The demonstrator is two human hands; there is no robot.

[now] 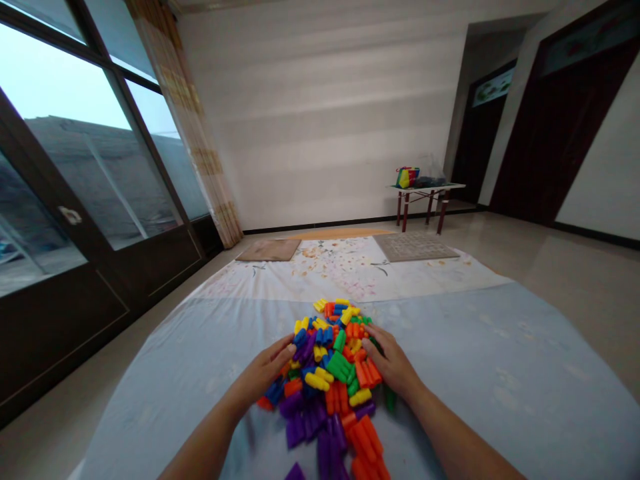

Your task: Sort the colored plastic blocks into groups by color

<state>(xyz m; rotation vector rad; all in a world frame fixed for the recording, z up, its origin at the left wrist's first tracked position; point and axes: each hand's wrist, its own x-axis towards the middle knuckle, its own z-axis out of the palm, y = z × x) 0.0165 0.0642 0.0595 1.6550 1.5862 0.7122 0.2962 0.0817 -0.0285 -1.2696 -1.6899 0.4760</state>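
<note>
A heap of plastic pieces in purple, orange, yellow, green and blue lies on a light blue cloth (165,400). Against the left side of the heap rests my left hand (265,373), its fingers stretched toward blue and purple pieces (305,347). My right hand (393,363) touches the right side, fingers apart, beside orange pieces (367,373). Green pieces (339,367) sit near the middle, and purple pieces (305,420) spread toward the near edge. Neither hand is closed around a piece.
Beyond the blue cloth is a white flowered cloth (320,280) with a brown mat (269,250) at left and a patterned mat (417,247) at right. A small table (455,187) by the far wall holds a colourful bag (407,177). Glass doors stand at left.
</note>
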